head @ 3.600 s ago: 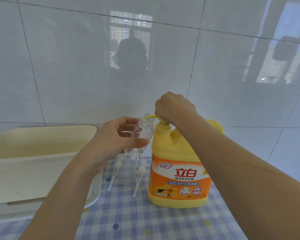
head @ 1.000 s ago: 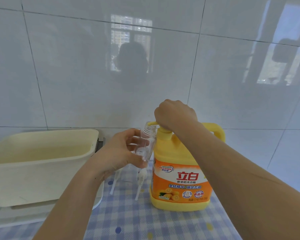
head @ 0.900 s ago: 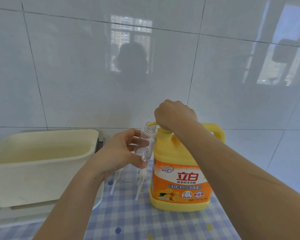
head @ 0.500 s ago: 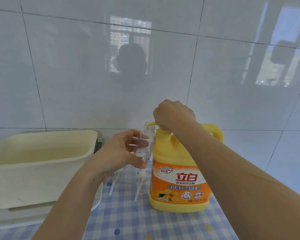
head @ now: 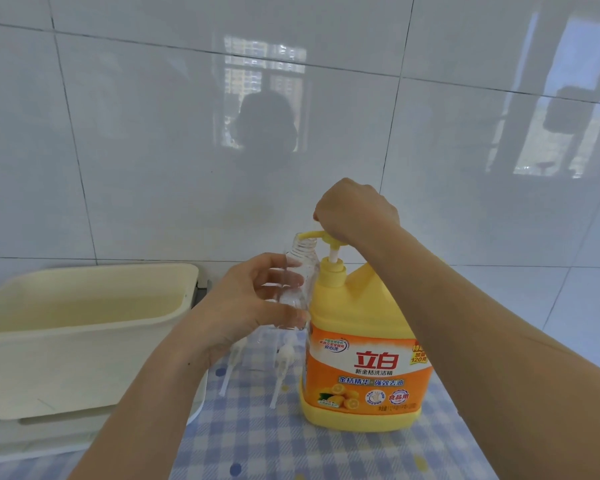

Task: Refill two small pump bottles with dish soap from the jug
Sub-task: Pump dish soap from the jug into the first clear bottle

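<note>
Cream tub: stands at left on the surface; its near left corner is cut off by the frame edge.

Yellow jug: upright on the checked cloth, label toward the camera. The right forearm hides its handle. The pump head is up, with white stem showing, and the spout points left.

Right hand: set on top of the pump head, fingers curled down over it.

Left hand: grips the small bottle between thumb and fingers.

Small bottle: clear, long axis near vertical, top leaning slightly toward the jug, open mouth up at the spout tip. Its body is just beside the jug's shoulder; contact cannot be confirmed. Fill level is not readable.

Two white pump inserts: lying on the surface below the left hand, tubes toward the camera, the left one partly hidden.
</note>
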Tool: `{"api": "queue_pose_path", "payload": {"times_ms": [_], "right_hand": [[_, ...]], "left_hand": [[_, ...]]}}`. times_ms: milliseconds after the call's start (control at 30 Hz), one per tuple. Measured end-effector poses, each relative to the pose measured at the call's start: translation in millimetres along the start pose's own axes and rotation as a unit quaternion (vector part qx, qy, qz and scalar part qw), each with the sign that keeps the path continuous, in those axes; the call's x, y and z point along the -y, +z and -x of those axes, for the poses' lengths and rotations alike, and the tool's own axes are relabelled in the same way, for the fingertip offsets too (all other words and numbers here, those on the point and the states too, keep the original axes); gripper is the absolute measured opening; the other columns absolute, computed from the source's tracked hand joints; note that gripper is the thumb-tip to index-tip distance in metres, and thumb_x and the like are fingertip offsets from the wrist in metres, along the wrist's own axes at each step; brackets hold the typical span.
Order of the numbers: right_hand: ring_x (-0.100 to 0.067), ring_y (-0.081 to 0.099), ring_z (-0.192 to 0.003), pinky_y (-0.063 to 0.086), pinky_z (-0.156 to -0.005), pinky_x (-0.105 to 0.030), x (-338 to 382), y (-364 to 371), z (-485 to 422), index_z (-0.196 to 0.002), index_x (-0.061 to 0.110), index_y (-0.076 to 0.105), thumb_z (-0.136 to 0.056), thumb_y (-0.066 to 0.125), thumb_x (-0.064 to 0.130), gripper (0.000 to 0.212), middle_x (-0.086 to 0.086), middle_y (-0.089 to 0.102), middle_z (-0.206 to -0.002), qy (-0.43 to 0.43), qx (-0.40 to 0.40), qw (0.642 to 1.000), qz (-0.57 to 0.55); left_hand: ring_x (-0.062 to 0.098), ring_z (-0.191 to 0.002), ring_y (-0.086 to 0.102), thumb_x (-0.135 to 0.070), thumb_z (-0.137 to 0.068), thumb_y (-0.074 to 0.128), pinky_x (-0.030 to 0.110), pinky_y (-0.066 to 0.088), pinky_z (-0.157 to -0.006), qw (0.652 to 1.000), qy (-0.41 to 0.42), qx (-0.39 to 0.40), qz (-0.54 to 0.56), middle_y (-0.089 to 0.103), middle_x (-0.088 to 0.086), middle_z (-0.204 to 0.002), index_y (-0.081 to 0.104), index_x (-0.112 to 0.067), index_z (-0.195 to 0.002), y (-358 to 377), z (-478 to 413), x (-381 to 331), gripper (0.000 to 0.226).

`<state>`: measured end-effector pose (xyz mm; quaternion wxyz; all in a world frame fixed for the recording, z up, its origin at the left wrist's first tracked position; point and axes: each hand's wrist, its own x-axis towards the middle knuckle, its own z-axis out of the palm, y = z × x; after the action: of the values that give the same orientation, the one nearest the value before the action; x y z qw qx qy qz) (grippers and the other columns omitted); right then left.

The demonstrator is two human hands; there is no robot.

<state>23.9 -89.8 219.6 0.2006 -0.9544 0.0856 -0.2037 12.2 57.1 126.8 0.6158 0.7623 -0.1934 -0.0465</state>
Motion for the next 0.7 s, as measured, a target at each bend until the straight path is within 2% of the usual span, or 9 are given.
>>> {"api": "queue_pose_path", "payload": {"times_ms": [100, 233, 433, 567, 700], "right_hand": [[-0.026, 0.054, -0.097, 0.045, -0.09, -0.041, 2, -1, -4, -0.111, 0.021, 0.066, -0.083, 0.04, 0.011, 0.04, -0.001, 0.063, -0.108, -0.007, -0.002, 1.0, -0.017], [-0.027, 0.052, -0.107, 0.044, -0.095, -0.044, 2, -1, -4, -0.114, 0.022, 0.065, -0.078, 0.035, 0.009, 0.048, -0.002, 0.063, -0.116, -0.001, 0.002, 1.0, -0.014], [-0.028, 0.05, -0.11, 0.044, -0.096, -0.045, -2, 8, -6, -0.121, 0.023, 0.063, -0.08, 0.03, 0.007, 0.054, -0.002, 0.058, -0.125, 0.003, 0.025, 0.999, 0.02], [-0.026, 0.047, -0.097, 0.045, -0.093, -0.044, -3, 10, -5, -0.118, 0.022, 0.064, -0.075, 0.028, 0.005, 0.058, -0.004, 0.059, -0.123, -0.003, 0.035, 0.999, 0.037], [-0.028, 0.051, -0.107, 0.044, -0.096, -0.046, -4, 11, -2, -0.119, 0.023, 0.064, -0.079, 0.03, 0.006, 0.055, -0.002, 0.059, -0.123, -0.005, 0.038, 0.999, 0.035]], "left_hand": [[0.018, -0.103, 0.068, -0.005, -0.067, 0.084, 0.044, 0.058, -0.089, 1.0, 0.0, -0.01, 0.007, 0.071, -0.003, -0.109, 0.063, -0.024, -0.115, 2, 0, -1, 0.056], [0.014, -0.102, 0.068, -0.01, -0.07, 0.082, 0.039, 0.058, -0.088, 1.0, 0.005, -0.02, 0.009, 0.071, -0.006, -0.109, 0.062, -0.026, -0.115, 3, 1, -3, 0.052], [0.015, -0.105, 0.067, -0.012, -0.072, 0.08, 0.042, 0.056, -0.092, 1.0, 0.008, -0.022, 0.013, 0.069, -0.005, -0.113, 0.06, -0.024, -0.119, 3, 3, -5, 0.053], [0.013, -0.103, 0.067, -0.011, -0.071, 0.081, 0.04, 0.057, -0.089, 1.0, 0.01, -0.021, 0.017, 0.07, -0.006, -0.111, 0.061, -0.025, -0.117, 2, 2, -4, 0.052], [0.013, -0.105, 0.066, -0.013, -0.071, 0.082, 0.038, 0.058, -0.087, 1.0, 0.004, -0.019, 0.002, 0.069, -0.007, -0.113, 0.059, -0.025, -0.119, 0, 1, -2, 0.055]]}}
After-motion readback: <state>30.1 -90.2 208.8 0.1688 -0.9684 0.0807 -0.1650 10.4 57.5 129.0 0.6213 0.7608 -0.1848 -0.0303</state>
